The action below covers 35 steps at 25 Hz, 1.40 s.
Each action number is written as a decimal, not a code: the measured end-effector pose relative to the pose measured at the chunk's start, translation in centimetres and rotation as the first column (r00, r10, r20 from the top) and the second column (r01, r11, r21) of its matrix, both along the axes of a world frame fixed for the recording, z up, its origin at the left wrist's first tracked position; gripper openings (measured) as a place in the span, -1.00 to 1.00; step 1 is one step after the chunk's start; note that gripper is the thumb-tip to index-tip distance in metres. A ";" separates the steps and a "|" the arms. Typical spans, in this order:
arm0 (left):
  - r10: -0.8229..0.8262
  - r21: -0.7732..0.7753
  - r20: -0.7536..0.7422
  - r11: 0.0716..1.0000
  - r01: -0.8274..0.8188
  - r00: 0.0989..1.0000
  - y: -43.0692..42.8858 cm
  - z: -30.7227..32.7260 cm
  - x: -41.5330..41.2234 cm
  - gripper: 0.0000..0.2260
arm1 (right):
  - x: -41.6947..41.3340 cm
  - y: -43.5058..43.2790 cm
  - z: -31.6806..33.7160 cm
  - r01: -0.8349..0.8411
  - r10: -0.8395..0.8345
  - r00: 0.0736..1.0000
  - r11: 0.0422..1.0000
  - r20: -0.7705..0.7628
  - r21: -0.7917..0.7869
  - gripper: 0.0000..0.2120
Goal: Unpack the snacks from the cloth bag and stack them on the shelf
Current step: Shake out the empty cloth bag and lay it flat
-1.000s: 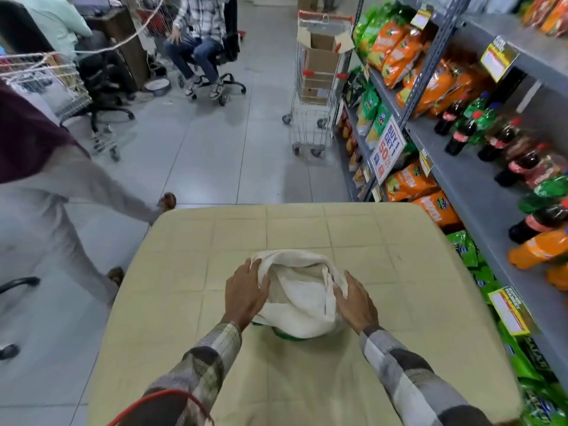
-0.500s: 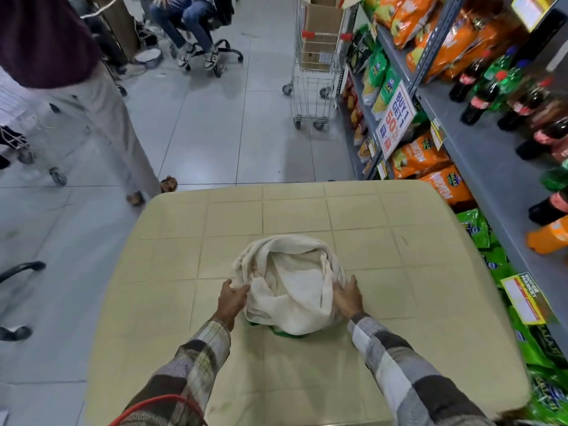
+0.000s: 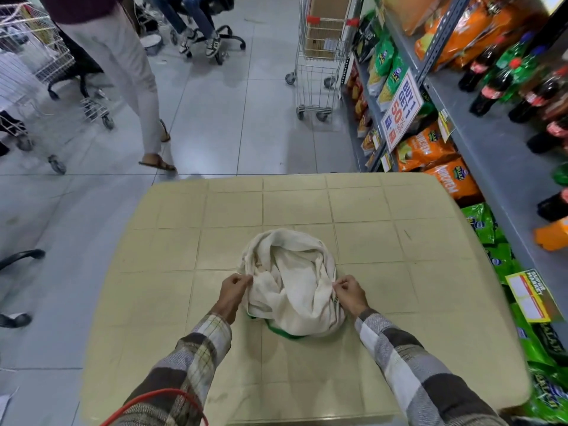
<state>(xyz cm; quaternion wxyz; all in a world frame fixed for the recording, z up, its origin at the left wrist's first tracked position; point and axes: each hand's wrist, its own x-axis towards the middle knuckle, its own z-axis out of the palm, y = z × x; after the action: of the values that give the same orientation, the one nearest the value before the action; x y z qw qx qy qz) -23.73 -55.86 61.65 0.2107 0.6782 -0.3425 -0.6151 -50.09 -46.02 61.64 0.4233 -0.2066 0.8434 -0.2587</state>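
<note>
The cloth bag (image 3: 290, 281) is sitting crumpled on the desk (image 3: 384, 241), lying between the two hands. The left hand (image 3: 232, 291) is pinching the bag's left edge, its fingers (image 3: 244, 279) clamped together on the fabric. The right hand (image 3: 350, 292) is pinching the right edge the same way, fingers (image 3: 339, 285) closed on cloth. A green strip is peeking out beneath the bag's near side.

There is one view only, worn on the person's head, looking steeply down and forward onto the tiled table (image 3: 307, 204) close below. Its wide lens bends the edges (the shelf (image 3: 491, 155) leans in at three o'clock), and the shop floor (image 3: 215, 112) runs off toward twelve o'clock.
</note>
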 end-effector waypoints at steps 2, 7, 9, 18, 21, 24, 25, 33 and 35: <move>0.026 0.003 0.018 1.000 -0.026 0.999 -0.1 0.0 0.0 -0.76 | -0.2 0.3 0.3 -0.015 0.014 0.999 1.000 0.045 0.021 -0.65; 0.005 -0.152 0.248 0.988 0.034 0.969 -0.4 0.7 0.6 -0.77 | -0.6 0.9 0.8 -0.187 0.195 0.970 0.980 -0.147 0.068 -0.67; 0.115 -0.284 0.274 0.958 -0.033 0.955 -0.8 1.6 0.8 -0.91 | -1.3 0.9 1.5 -0.120 0.133 0.958 0.991 -0.254 0.066 -0.70; 0.238 -0.589 0.129 0.799 -0.119 0.963 -3.8 7.0 1.9 -0.69 | -6.0 -0.8 6.2 -0.065 0.024 0.814 0.997 -0.581 -0.051 -0.70; 0.168 -0.520 0.202 0.853 -0.040 0.965 -4.6 8.4 2.0 -0.89 | -6.6 -1.6 7.5 -0.081 0.027 0.853 0.993 -0.520 -0.081 -0.73; 0.067 -0.561 0.324 0.817 0.135 0.944 -5.4 10.1 2.4 -0.75 | -7.8 -2.3 8.9 -0.147 0.042 0.897 0.968 -0.441 -0.206 -0.87; 0.084 -0.591 0.346 0.793 0.148 0.934 -5.8 10.9 2.5 -0.69 | -8.2 -2.6 9.4 -0.123 -0.008 0.918 0.944 -0.396 -0.305 -0.82; 0.117 -0.431 0.119 0.901 -0.055 0.986 -5.8 13.8 0.0 -0.57 | -8.7 -1.9 9.8 -0.437 0.295 0.865 0.841 -0.407 -0.320 -0.33; 0.121 -0.173 -0.079 0.976 -0.133 0.990 -5.2 13.6 -1.3 -0.51 | -8.4 -1.2 8.7 -0.643 0.548 0.746 0.741 -0.379 -0.196 -0.44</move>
<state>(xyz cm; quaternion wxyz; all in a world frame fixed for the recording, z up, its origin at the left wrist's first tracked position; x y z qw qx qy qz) -25.03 -61.04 75.28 0.3209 0.6559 -0.3446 -0.5900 -58.50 -47.22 70.30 0.3141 -0.5688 0.7321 -0.2045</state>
